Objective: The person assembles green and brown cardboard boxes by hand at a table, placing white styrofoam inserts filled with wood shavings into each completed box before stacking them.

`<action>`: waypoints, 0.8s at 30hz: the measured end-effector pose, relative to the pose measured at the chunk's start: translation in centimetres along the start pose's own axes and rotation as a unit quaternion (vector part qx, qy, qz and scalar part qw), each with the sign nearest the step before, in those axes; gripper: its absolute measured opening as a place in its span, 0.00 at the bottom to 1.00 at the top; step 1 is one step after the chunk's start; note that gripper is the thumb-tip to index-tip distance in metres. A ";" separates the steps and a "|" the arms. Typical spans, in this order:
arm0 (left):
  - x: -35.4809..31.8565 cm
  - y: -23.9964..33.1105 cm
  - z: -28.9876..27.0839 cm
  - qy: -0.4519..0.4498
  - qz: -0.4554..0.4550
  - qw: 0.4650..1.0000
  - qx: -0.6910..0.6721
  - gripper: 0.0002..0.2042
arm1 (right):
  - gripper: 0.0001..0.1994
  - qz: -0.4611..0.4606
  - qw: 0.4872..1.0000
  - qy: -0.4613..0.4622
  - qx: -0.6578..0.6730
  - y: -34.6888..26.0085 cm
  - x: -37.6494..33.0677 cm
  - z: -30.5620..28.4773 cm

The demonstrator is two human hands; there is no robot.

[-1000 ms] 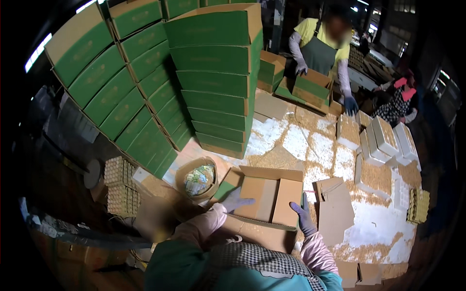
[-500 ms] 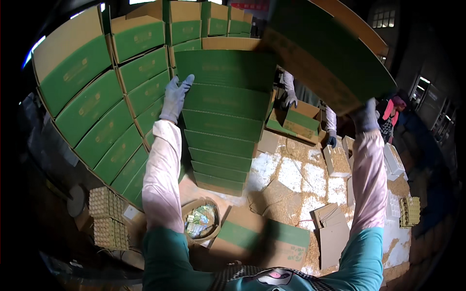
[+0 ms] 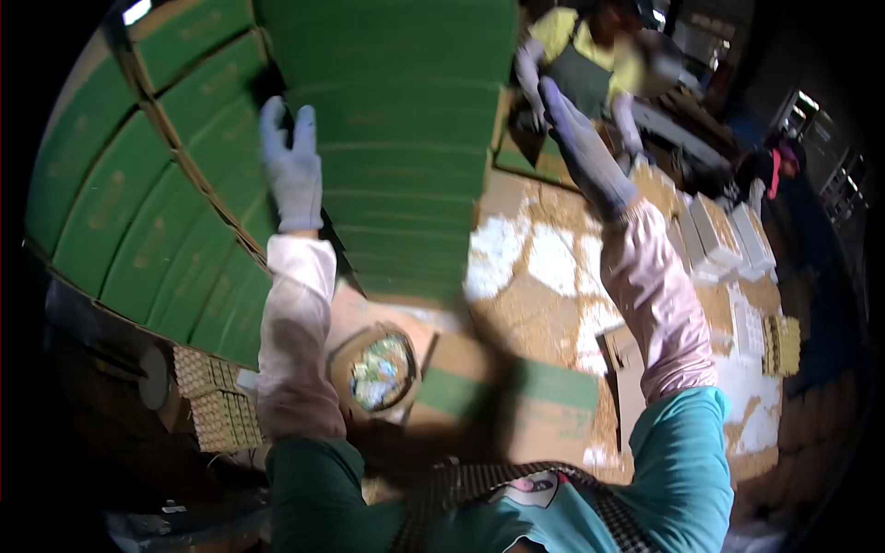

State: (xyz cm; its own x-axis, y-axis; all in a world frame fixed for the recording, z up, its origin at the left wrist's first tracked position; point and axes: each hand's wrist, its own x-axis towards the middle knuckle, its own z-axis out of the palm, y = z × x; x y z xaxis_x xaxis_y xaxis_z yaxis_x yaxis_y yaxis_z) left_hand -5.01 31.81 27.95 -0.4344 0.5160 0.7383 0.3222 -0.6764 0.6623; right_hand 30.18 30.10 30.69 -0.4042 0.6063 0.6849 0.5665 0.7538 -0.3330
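Both my hands are raised in grey-blue gloves. My left hand (image 3: 293,170) is held up with its fingers apart, close to the left edge of a tall stack of green cardboard boxes (image 3: 396,175); whether it touches the stack I cannot tell. On the stack's other side, my right hand (image 3: 590,152) is stretched flat, fingers together and straight, apart from the boxes and holding nothing. The stack rises out of the upper edge of the picture. To its left stand further stacked green boxes (image 3: 129,198).
A round basket (image 3: 337,373) of colourful packets and a green-and-brown flattened carton (image 3: 553,396) lie in front. Egg trays stand at left (image 3: 226,419) and right (image 3: 782,346). A co-worker (image 3: 585,69) works behind long white boxes (image 3: 714,230) on the husk-strewn floor.
The large green box has left my right hand, which has moved inward, fingers straight. My left hand has moved left. The view has tilted down, and the stack now reaches the top edge.
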 end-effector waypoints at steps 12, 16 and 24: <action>-45.7 0.9 -18.1 -0.682 0.016 0.628 0.374 0.50 | 0.67 0.495 0.841 -0.175 -0.130 -18.3 -63.1 8.3; -43.6 2.4 -17.1 -0.649 -0.003 0.715 0.261 0.40 | 0.66 0.502 0.851 -0.136 -0.075 -18.4 -61.2 6.4; -28.9 8.2 -13.2 -0.631 -0.217 0.716 0.206 0.27 | 0.44 0.399 0.895 0.048 0.192 -18.4 -44.3 -5.6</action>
State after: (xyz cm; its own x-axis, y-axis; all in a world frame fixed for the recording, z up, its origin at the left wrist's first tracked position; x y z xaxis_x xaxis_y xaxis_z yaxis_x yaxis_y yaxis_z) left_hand -0.96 4.40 10.33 0.4526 0.8705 -0.1934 0.7209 -0.2295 0.6540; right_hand 41.68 -12.08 10.14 0.0933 0.9798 0.1766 0.3505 0.1337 -0.9270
